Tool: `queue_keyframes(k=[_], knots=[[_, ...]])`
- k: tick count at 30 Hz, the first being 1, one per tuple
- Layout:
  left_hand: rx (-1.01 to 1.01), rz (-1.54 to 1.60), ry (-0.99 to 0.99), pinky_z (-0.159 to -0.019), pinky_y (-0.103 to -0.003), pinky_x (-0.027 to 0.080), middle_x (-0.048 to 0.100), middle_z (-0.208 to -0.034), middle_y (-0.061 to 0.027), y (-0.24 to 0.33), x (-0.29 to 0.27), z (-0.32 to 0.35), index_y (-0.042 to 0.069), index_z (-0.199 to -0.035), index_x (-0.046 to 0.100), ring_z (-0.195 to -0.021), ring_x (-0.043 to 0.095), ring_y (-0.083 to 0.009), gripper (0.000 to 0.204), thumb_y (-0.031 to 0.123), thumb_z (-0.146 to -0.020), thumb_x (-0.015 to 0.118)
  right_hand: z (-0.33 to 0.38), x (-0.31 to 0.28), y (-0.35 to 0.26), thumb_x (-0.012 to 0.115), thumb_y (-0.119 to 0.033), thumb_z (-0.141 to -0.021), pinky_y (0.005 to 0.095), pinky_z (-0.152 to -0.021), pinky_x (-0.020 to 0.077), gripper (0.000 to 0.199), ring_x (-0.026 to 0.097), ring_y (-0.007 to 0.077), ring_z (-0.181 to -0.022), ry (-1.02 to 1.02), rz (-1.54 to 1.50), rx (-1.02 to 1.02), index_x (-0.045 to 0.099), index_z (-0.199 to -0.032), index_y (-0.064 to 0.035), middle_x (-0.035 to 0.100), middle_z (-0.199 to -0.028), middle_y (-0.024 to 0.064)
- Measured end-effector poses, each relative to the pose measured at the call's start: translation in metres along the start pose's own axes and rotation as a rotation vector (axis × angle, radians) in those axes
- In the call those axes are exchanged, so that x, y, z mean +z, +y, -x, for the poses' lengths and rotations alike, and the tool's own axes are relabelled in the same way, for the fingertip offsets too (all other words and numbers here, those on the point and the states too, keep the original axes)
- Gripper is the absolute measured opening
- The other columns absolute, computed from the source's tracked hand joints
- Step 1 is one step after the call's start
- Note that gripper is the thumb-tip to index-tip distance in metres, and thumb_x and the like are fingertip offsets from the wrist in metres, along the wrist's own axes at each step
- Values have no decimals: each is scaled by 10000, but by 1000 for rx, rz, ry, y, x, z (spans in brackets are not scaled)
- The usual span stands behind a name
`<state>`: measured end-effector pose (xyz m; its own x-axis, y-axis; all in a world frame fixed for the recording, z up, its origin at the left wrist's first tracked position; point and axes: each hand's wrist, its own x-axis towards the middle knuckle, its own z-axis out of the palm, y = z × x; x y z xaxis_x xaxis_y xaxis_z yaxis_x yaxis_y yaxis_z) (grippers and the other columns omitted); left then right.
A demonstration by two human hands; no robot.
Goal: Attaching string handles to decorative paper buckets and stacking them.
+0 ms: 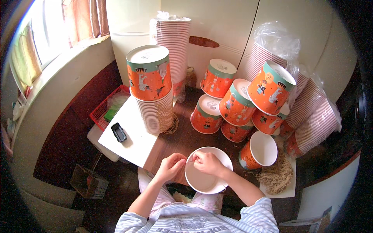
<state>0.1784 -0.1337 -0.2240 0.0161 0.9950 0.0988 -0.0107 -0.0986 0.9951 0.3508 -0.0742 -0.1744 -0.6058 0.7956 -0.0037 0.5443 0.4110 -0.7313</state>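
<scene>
A white-lined paper bucket (pixel 208 182) rests mouth up in front of me, near my lap. My right hand (pixel 209 163) is closed in a pinch over its far rim. Just left of the rim, my left hand (pixel 171 167) is closed too, its fingertips pressed together. What lies between the fingers of either hand is too small to make out. To the right, an open orange bucket (pixel 248 155) leans beside a heap of beige cords (pixel 276 176). Several orange and green buckets (pixel 235 103) are piled upside down beyond my hands.
At the left, a tall nested stack of buckets (pixel 149 73) has beige cord loops (pixel 171 126) at its base. A black tray-like object (pixel 119 132) lies on a white board (pixel 132 145). Plastic-wrapped bucket stacks (pixel 311 124) lean at the right. A red basket (pixel 101 112) sits near the wall.
</scene>
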Motion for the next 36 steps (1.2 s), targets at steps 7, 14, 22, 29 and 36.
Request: queue_keyframes(k=[7, 14, 22, 29, 36], knots=[[-7, 25, -23, -726, -230, 458, 593, -859, -78, -2, 2, 1, -30, -951, 541, -812, 560, -104, 165, 97, -847, 520, 0, 5, 6, 534, -213, -749, 400, -610, 473, 177, 597, 304, -643, 38, -9, -85, 603, -806, -60, 597, -681, 152], [11, 0, 71, -674, -216, 453, 597, -815, -61, 11, 4, 5, -26, -924, 554, -764, 548, -86, 140, 84, -848, 514, 8, -14, -9, 554, -225, -762, 388, -572, 470, 153, 592, 286, -632, 88, 134, -183, 612, -800, -89, 603, -691, 114], [-307, 432, -128, -432, -162, 321, 597, -731, -39, 53, 1, 14, 11, -883, 593, -512, 430, -25, 252, 192, -900, 420, 25, -32, -41, 630, -161, -704, 309, -463, 422, 56, 526, 194, -506, 180, 324, -682, 606, -739, -125, 491, -571, 25], [-673, 749, -400, -356, -175, 280, 583, -659, -83, 62, -4, 21, -13, -817, 565, -403, 386, -63, 321, 265, -887, 421, 28, -35, -41, 602, -167, -648, 292, -476, 441, 159, 539, 155, -574, 155, 431, -796, 570, -800, -133, 473, -629, 3], [-606, 750, -388, -351, -161, 272, 556, -622, -44, 64, -5, 25, 15, -787, 566, -401, 383, -49, 208, 182, -871, 475, 28, -29, -40, 626, -110, -688, 287, -508, 447, 98, 550, 164, -604, 163, 253, -732, 606, -785, -113, 525, -661, 21]])
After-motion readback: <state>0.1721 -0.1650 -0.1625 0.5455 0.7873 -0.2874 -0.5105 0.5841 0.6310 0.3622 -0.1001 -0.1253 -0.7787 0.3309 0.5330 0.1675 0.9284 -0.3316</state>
